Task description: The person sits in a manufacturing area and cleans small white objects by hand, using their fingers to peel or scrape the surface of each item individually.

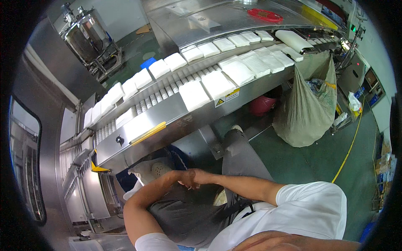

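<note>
We've got our left hand (181, 178) and right hand (200, 177) meeting over the lap of our grey trousers (247, 157), the two touching each other. The fingers overlap and blur into shadow, so we honestly can't tell if they're curled tight or loose. Going by a clock centred on our hands, the nearest white pads (194, 95) sit at 12 o'clock, well apart from us, flat along the near side of a steel conveyor (136, 125). Another row of the same pads runs along its far side, with rollers (161, 95) showing between the two. At 2 o'clock we've got a big drab sack (303, 119) hanging open, at 11 a shiny steel tank (87, 35), and at 1 a red thing (265, 15) lying on a metal top (184, 29).
</note>
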